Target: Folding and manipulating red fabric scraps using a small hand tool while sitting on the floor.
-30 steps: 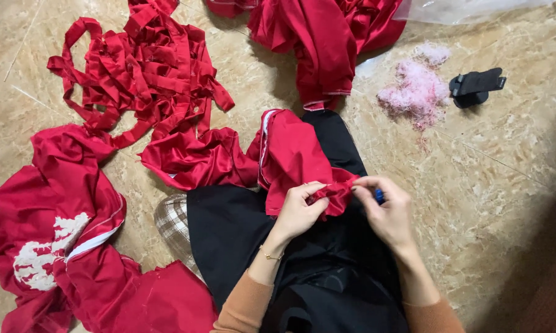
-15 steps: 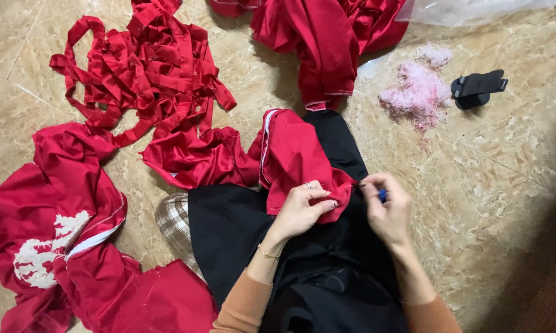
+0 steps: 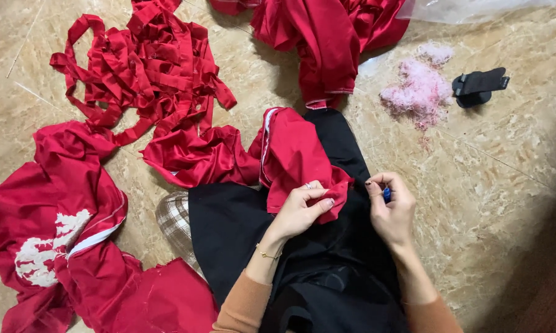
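I sit on the floor with black trousers (image 3: 241, 234) over my legs. A piece of red satin cloth (image 3: 293, 154) lies across my lap. My left hand (image 3: 302, 209) pinches its lower corner between thumb and fingers. Just to the right, my right hand (image 3: 389, 213) is closed around a small blue tool (image 3: 386, 194), of which only the tip shows. The two hands are a little apart, the right one not touching the cloth.
A heap of red fabric strips (image 3: 148, 74) lies at upper left. A red garment with a white emblem (image 3: 50, 234) lies left, more red cloth (image 3: 327, 37) at top. Pink fluff (image 3: 417, 89) and a black object (image 3: 478, 86) sit right on the marble floor (image 3: 506, 179).
My right hand has drawn away from the cloth's corner to the right; earlier both hands met on it. My left hand keeps hold of the cloth.
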